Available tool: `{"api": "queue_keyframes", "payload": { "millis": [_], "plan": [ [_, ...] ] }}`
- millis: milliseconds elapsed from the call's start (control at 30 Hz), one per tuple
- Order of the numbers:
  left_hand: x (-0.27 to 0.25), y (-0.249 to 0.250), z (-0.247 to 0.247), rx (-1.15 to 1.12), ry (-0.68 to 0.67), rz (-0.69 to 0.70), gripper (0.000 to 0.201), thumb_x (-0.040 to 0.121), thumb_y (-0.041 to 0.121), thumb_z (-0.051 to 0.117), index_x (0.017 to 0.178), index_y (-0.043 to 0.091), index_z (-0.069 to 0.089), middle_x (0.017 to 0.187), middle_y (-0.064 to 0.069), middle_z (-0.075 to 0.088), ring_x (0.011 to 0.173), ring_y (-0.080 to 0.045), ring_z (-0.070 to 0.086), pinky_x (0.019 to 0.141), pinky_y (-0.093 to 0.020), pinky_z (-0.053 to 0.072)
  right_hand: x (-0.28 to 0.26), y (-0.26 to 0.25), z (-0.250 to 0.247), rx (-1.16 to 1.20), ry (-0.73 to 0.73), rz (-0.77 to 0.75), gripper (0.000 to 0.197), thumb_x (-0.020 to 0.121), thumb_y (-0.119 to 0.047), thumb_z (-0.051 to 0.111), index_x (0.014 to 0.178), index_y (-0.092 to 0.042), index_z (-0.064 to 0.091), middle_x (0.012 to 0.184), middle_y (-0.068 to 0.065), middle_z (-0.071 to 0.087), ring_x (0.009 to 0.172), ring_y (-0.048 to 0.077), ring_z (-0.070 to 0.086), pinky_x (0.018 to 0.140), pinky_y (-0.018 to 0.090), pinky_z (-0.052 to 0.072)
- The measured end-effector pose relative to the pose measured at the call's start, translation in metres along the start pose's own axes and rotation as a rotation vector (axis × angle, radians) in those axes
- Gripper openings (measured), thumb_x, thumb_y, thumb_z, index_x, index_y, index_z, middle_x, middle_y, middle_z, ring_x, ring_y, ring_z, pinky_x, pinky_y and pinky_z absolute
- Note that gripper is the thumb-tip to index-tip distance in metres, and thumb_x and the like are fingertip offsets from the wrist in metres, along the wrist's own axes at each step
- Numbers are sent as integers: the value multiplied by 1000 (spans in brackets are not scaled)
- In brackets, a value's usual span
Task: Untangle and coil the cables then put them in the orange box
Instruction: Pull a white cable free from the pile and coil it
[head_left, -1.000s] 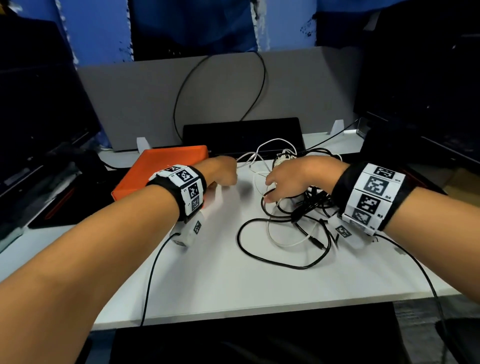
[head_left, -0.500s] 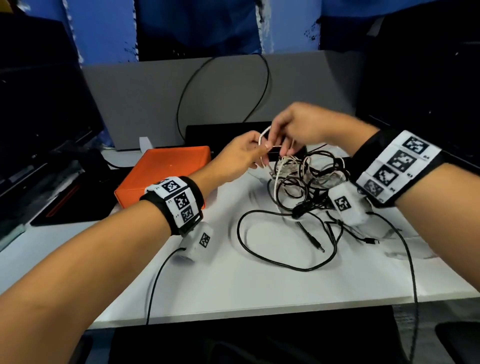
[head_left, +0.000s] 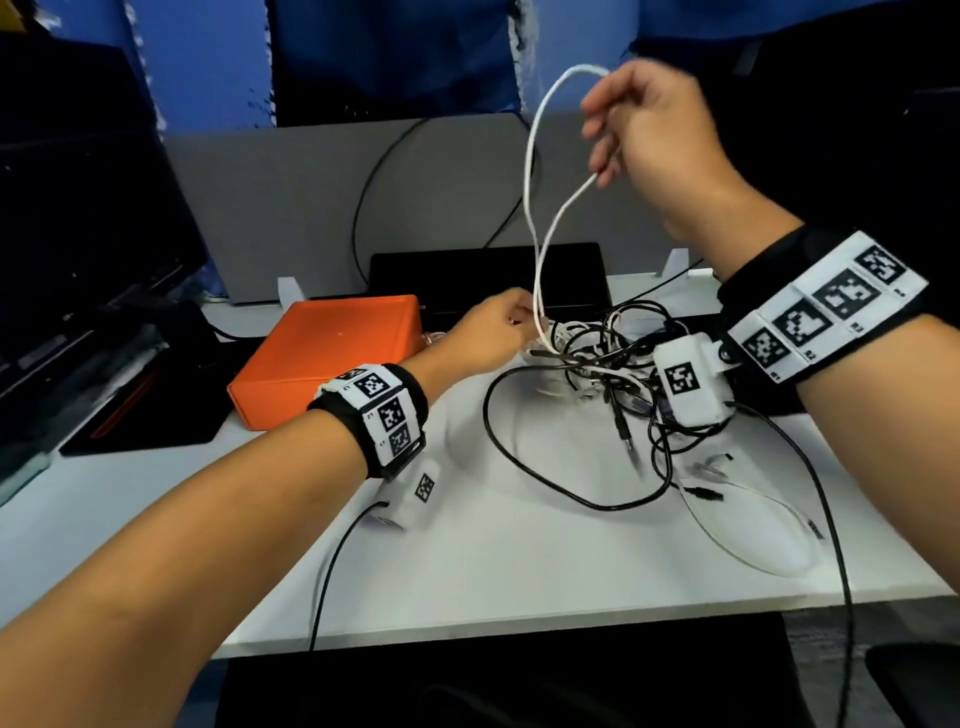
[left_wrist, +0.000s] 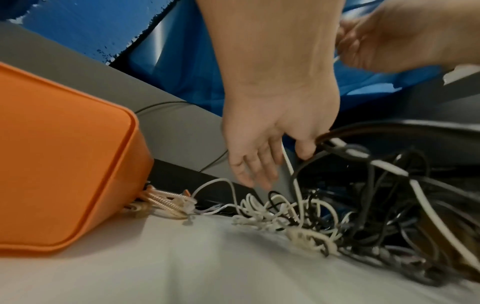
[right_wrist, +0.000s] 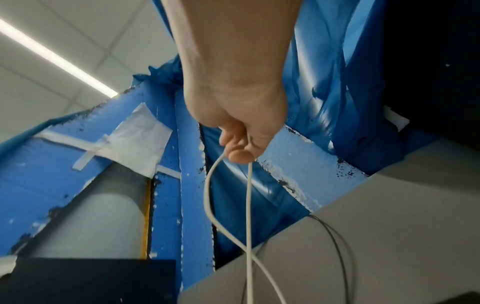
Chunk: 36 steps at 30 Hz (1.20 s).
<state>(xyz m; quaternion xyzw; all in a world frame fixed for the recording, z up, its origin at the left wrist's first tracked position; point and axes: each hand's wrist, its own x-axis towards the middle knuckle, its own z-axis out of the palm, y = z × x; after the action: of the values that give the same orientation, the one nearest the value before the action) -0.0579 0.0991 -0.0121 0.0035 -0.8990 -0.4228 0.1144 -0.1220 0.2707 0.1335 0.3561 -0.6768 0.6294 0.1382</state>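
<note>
pretty dim overall, monitors at 9 and 3 o'clock go near black. the white table (head_left: 519, 561) catches soft overhead light; a ceiling strip light (right_wrist: 54, 59) glows at 10 o'clock in the right wrist view. left wrist view's smeared with motion blur, edges bend fisheye-style.

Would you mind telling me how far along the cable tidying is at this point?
Nothing looks finished: no coiled cable is visible, and the orange box sits lid-on. In hand: the right hand lifts a loop of white cable out of the tangle, with the left hand at its base. Left: separating, coiling and boxing everything.
</note>
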Motion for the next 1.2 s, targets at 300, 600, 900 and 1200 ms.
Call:
{"api": "queue_keyframes", "payload": {
  "millis": [300, 600, 900, 1200],
  "plan": [
    [3, 48, -30, -448, 90, 73, 34, 112, 25, 37, 96, 8, 62, 73, -7, 61, 64, -19, 64, 63, -35, 55, -23, 26, 6, -39, -302, 75, 30, 100, -2, 52, 110, -31, 57, 115, 3, 63, 87, 18, 72, 73, 34, 59],
    [-2, 42, -56, 256, -232, 12, 20, 94, 13, 66, 112, 21, 72, 107, -8, 75, 93, -19, 69, 83, -36, 54, -52, 87, -7, -887, -955, 443, 50, 92, -44, 73, 132, -22, 53, 100, 2, 65, 74, 21, 69, 62, 33, 56],
    [-7, 26, -29, 405, -427, -38, 17, 89, 19, 67, 105, 23, 73, 106, -6, 73, 85, -17, 65, 69, -27, 56, -26, 90, -17, -805, -706, 288, 23, 100, -12, 63, 78, -15, 55, 65, 7, 64, 40, 10, 59, 45, 23, 47],
    [-10, 20, -22, 542, -544, -62, 31, 93, 18, 65, 122, 28, 71, 117, 2, 71, 112, -20, 65, 105, -41, 49, 5, 54, -40, -633, -600, 397, 22, 97, -5, 47, 96, -9, 69, 82, 12, 74, 64, 26, 68, 65, 33, 52]
  ]
}}
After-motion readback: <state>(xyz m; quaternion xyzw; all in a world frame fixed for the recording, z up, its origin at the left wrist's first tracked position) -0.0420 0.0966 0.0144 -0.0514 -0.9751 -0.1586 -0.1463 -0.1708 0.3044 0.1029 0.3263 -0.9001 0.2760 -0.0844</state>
